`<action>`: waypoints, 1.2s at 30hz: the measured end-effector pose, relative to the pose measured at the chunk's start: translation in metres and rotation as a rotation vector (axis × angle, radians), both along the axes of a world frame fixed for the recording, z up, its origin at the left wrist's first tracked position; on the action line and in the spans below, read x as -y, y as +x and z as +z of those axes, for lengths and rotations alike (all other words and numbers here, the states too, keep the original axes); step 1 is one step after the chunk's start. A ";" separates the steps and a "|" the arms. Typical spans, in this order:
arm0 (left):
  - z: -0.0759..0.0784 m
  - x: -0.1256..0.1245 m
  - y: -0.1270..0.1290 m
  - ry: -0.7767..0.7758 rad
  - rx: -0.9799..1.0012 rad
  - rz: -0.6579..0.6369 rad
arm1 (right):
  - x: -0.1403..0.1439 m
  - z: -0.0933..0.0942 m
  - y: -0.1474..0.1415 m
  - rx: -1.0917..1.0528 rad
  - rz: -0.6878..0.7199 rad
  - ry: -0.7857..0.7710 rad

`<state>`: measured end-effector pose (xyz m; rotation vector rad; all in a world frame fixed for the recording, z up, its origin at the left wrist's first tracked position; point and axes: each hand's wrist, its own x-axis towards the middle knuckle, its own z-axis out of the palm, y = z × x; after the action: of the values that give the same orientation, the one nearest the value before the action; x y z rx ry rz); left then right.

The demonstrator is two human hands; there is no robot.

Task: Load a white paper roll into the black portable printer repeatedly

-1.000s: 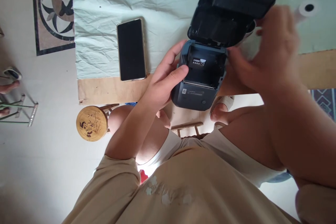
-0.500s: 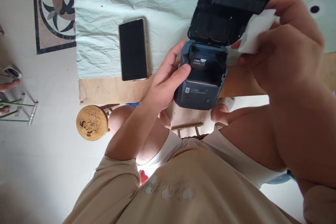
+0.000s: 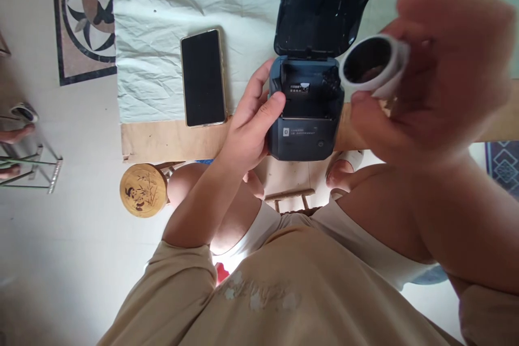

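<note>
My left hand (image 3: 253,121) grips a dark label printer (image 3: 304,140) by its left side, the thumb over the edge of its open bay. The printer's black lid (image 3: 320,21) is swung up and back, and a small printed sticker shows inside the bay. Just right of the printer, my right hand (image 3: 441,70) is closed around a white paper roll (image 3: 375,85). The roll's dark hollow core faces the printer, apart from the bay. Motion blurs the right hand, and its fingers hide part of the roll.
A smartphone (image 3: 203,77) with a dark screen lies on the pale green cloth (image 3: 150,5), left of the printer. The table's bare wooden edge (image 3: 174,140) runs in front. Below stands a round wooden stool (image 3: 144,190). Another person's foot (image 3: 16,134) shows at far left.
My right hand has turned the paper roll so that its hollow core shows. The printer in my left hand has shifted slightly left, its lid still raised.
</note>
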<state>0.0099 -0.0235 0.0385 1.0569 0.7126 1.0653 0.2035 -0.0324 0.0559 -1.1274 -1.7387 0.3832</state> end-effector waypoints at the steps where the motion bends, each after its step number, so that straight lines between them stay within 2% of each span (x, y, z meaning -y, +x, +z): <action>1: 0.000 0.000 0.000 0.002 0.009 -0.006 | 0.001 0.000 -0.003 0.045 0.034 0.086; 3: 0.001 0.000 0.000 0.011 0.020 -0.017 | 0.003 0.002 -0.008 0.193 0.026 0.153; 5: 0.002 0.000 -0.001 0.019 0.011 -0.027 | 0.007 0.002 -0.012 0.331 -0.067 0.117; 9: 0.001 -0.001 -0.001 0.046 -0.066 -0.013 | 0.010 0.000 -0.016 0.380 -0.151 0.147; 13: 0.001 -0.001 -0.002 0.058 -0.122 0.005 | 0.006 -0.003 -0.016 0.414 -0.092 0.191; 20: -0.001 -0.002 -0.002 0.032 -0.104 -0.011 | -0.002 -0.002 -0.018 0.374 -0.038 0.075; 24: -0.001 -0.002 -0.001 0.024 -0.124 0.011 | -0.002 -0.001 -0.017 0.398 -0.064 0.176; 28: -0.001 -0.002 -0.002 0.053 -0.107 -0.027 | 0.004 -0.001 -0.018 0.352 0.000 0.275; 33: -0.013 -0.008 -0.005 0.151 -0.122 -0.053 | 0.006 -0.005 -0.021 0.331 0.095 0.176; 36: -0.023 -0.013 -0.007 0.242 -0.120 -0.066 | 0.003 -0.007 -0.019 0.258 0.155 0.170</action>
<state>0.0026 -0.0104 0.0157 1.3527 0.6504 1.0550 0.1845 -0.0356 0.0488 -0.9550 -2.0513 0.1835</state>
